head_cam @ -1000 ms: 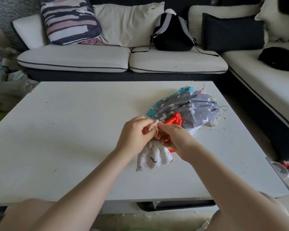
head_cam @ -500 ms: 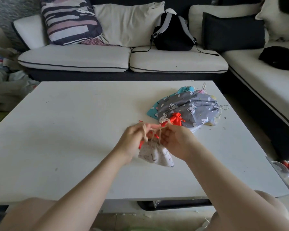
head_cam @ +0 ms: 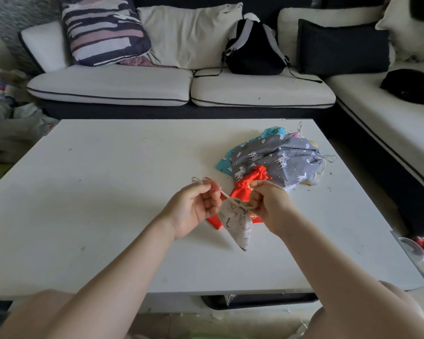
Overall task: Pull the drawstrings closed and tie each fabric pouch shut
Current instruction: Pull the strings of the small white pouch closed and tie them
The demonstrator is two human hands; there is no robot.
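The left hand (head_cam: 194, 204) and right hand (head_cam: 267, 204) each pinch a drawstring (head_cam: 227, 195) end, the small white pouch (head_cam: 238, 223) hanging between and just below the fingers; uneven pulling could leave the knot loose; a slipped pinch would drop it.

Soft, even daylight — faint shadows, wide-angle bending at edges.

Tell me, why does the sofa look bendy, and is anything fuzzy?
Head view: the wide lens bows the sofa and the table edges near the frame's sides; the light is soft with faint shadows and no glare; the left hand, right hand and white pouch look slightly soft.
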